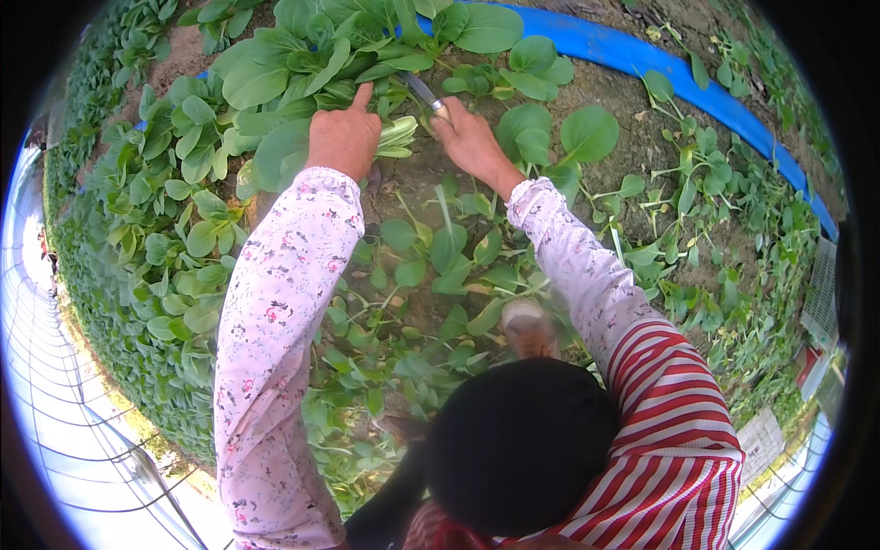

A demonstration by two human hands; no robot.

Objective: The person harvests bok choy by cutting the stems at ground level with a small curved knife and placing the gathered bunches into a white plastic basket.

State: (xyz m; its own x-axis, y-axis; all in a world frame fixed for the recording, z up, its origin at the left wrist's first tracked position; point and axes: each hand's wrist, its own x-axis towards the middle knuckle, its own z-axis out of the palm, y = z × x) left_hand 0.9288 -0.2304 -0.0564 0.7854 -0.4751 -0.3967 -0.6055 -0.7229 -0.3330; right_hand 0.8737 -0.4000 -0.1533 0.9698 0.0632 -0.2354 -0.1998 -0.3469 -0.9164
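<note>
My left hand point(345, 134) is closed around a bunch of bok choy-like greens, its index finger stretched forward against the leaves. Pale cut stems point(397, 139) stick out to the right of that hand, and broad leaves point(278, 152) spread on its left. In my right hand point(471, 141) is a curved knife point(421, 89) with a metal collar and light handle. The blade's far end goes under the leaves of a clump of standing greens point(330, 51), so its tip is hidden.
A blue flat hose or strip point(619, 51) curves across the soil point(605, 93) beyond my hands. Dense greens point(137, 275) grow on the left; sparser plants and loose leaves lie on the right. My shoe point(528, 328) stands among leaves. Crates point(821, 289) sit at the far right.
</note>
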